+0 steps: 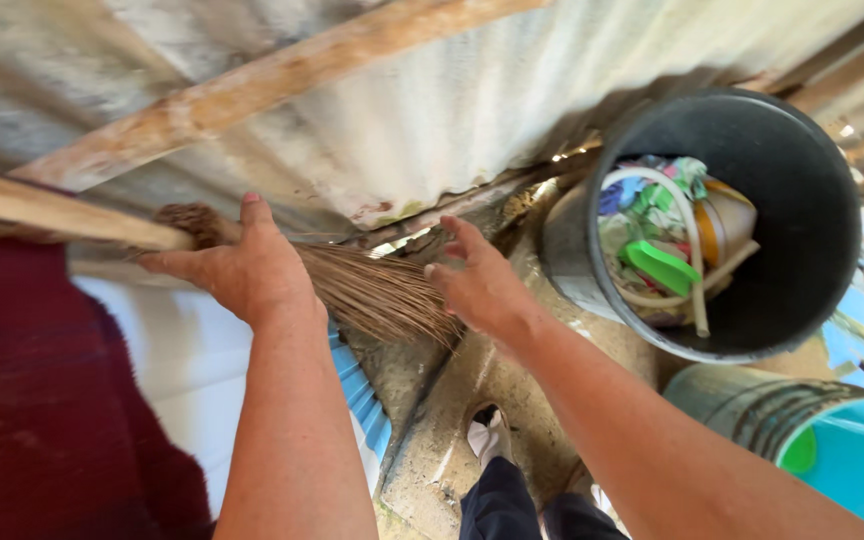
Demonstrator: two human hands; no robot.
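My left hand (242,265) is closed around the bound neck of a stick broom (372,290), where its wooden handle (42,212) meets the brown bristles. The bristles fan out to the right and downward. My right hand (477,285) hovers with fingers spread just right of the bristle tips, at most touching them. Both hands are close to a corrugated metal wall (432,110) crossed by a wooden beam (252,85).
A dark bucket (812,200) at the right holds a hose, cloths and a green item. A blue tub (862,460) stands lower right. A dark red cloth (42,400) hangs at the left. My shoe (489,432) rests on the concrete ground below.
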